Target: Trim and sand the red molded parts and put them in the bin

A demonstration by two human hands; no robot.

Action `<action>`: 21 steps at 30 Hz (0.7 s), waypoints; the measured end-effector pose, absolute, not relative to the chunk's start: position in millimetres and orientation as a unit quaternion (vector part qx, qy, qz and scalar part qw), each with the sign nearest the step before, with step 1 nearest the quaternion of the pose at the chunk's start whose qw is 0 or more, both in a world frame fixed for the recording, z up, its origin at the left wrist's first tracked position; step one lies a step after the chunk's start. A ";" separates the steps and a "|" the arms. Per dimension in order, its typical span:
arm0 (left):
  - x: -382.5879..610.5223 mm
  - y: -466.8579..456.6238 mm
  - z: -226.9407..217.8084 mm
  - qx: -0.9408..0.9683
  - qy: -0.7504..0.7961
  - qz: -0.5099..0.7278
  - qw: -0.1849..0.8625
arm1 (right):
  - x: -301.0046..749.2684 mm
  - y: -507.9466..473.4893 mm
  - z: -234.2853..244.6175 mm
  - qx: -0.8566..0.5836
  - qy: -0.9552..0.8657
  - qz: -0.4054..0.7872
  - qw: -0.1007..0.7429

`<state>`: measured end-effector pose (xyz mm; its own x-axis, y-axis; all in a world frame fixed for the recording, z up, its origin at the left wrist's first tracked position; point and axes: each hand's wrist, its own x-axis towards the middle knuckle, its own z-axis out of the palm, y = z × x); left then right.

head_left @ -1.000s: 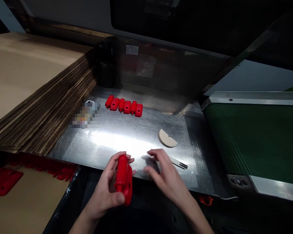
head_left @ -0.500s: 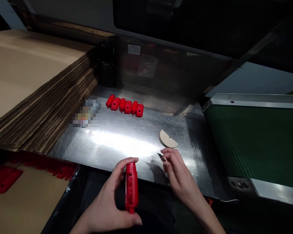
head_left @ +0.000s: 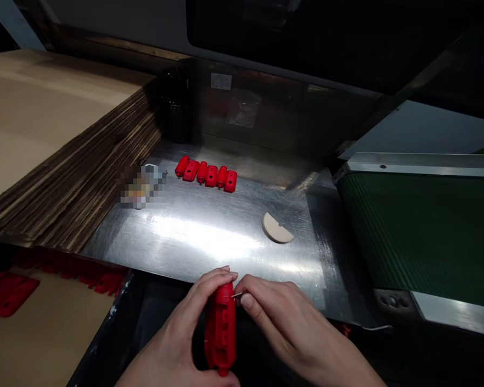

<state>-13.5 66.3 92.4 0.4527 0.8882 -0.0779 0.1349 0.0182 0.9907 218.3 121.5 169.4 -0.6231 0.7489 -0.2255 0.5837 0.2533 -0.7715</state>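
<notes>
Left hand (head_left: 175,334) clamped lengthwise around a red plastic part (head_left: 225,325), near 6 o'clock in view. Right hand (head_left: 288,318), at the part's 3 o'clock, pinches a small blade (head_left: 237,295), tip by its upper end, contact unclear. Row of red pieces (head_left: 211,176) on metal table (head_left: 177,204), toward 12 o'clock.

Shows solid red on the piece (head_left: 226,336) within the left fingers (head_left: 214,280), grey on the blade tip (head_left: 236,295) at the right fingers (head_left: 260,286). Repeats red farther ahead, on the row of pieces (head_left: 212,176), dark-dotted on the flat ones. Gleams silver with white glare on the surface (head_left: 246,215) beyond the fingers, cream on the half-disc (head_left: 276,229). Runs green with fine stripes on the belt (head_left: 411,231) rightward of the fingers, tan above brown-black streaks on the cardboard stack (head_left: 68,80) leftward.
</notes>
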 end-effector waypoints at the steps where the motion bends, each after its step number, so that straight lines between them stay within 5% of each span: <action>1: -13.7 65.9 93.3 0.633 0.412 0.319 0.572 | 217.7 121.0 169.5 -0.425 -0.791 0.430 0.091; 21: -12.9 64.9 101.9 0.656 0.440 0.302 0.533 | 215.2 118.2 165.0 -0.416 -0.856 0.291 0.103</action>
<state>-12.9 64.9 101.9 0.4310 0.8994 -0.0727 0.2553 -0.0442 0.9658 215.2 118.2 165.0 -0.6332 0.7712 -0.0653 0.6515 0.4855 -0.5829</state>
